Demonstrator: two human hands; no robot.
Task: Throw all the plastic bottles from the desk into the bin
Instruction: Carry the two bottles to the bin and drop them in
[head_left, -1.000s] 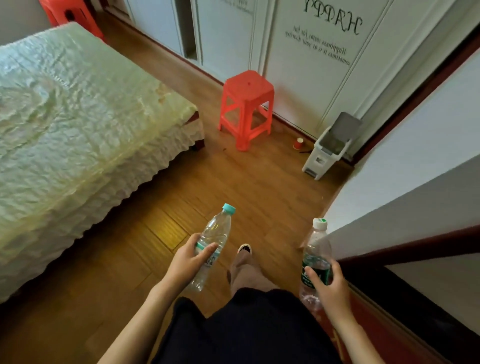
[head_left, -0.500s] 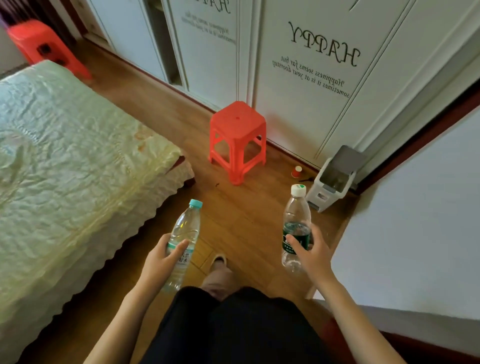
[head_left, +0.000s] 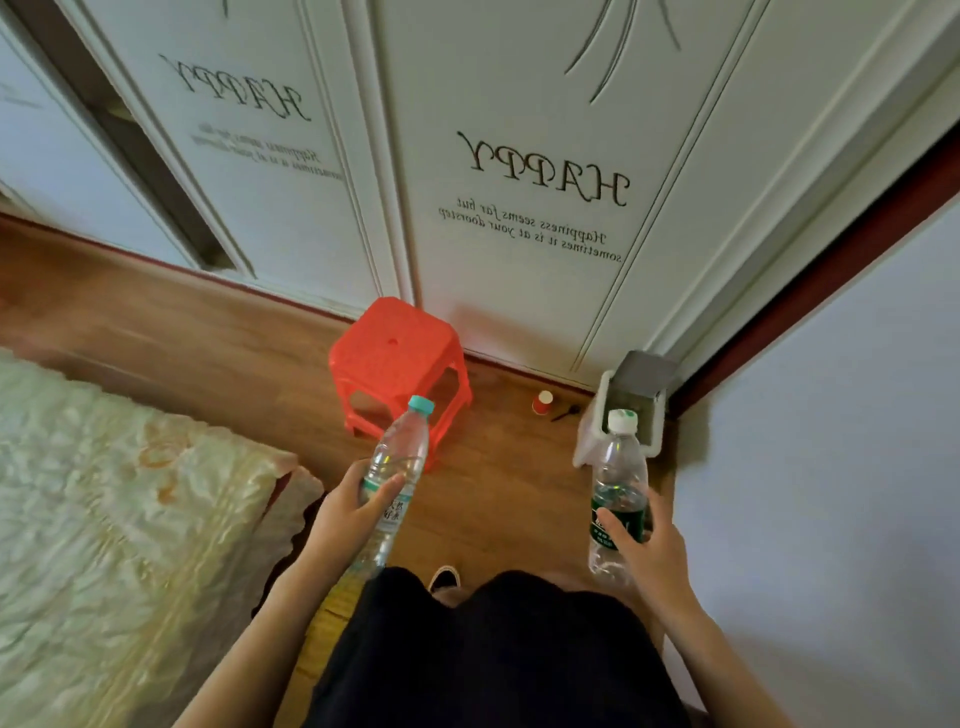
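Note:
My left hand (head_left: 347, 512) grips a clear plastic bottle with a teal cap (head_left: 397, 462), tilted up to the right. In my right hand (head_left: 647, 553) is a second clear bottle with a white cap and a dark green label (head_left: 618, 480), held upright. Its cap overlaps the front of the small white bin (head_left: 655, 434), which stands on the floor in the corner with its grey lid (head_left: 641, 376) raised. The bin's inside is dark, so its contents stay hidden. Both bottles look empty.
A red plastic stool (head_left: 397, 361) stands on the wooden floor left of the bin. Between them lie a small red cup (head_left: 543, 402) and a dark object. White wardrobe doors (head_left: 519, 156) rise behind, a wall (head_left: 831, 467) at right, a bed (head_left: 104, 519) at left.
The view has moved closer to the corner; stool and bin now appear larger and nearer. Both hands still hold their bottles, with the right bottle now in front of the bin.

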